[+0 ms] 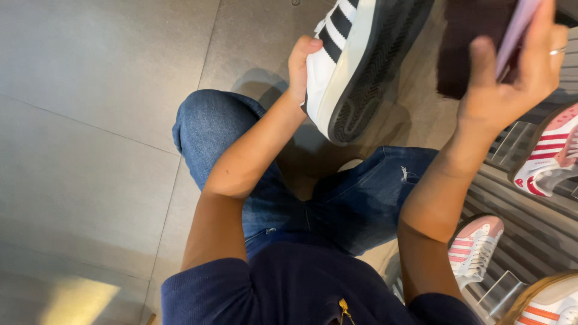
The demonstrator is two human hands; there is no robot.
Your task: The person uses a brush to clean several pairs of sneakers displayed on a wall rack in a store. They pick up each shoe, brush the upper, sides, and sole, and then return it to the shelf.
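At the left hand point(301, 63), fingers are closed on the heel of a sneaker point(355, 54), held sole-up above the knees. It looks light and stiff-soled; the heel or midsole seems the surest place to grip. White upper, black stripes, dark ridged sole. To its right, the right hand point(512, 78) pinches a thin pink flat item point(516, 27). Beyond and below that hand, pink-striped shoes point(551, 150) sit on clear stands.

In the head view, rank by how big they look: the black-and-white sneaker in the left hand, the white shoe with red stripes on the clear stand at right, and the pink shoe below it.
1. Black-and-white sneaker, largest, though nearest the camera.
2 and 3. White shoe with red stripes and pink shoe look alike; the first is cut off by the frame edge, so unranked.
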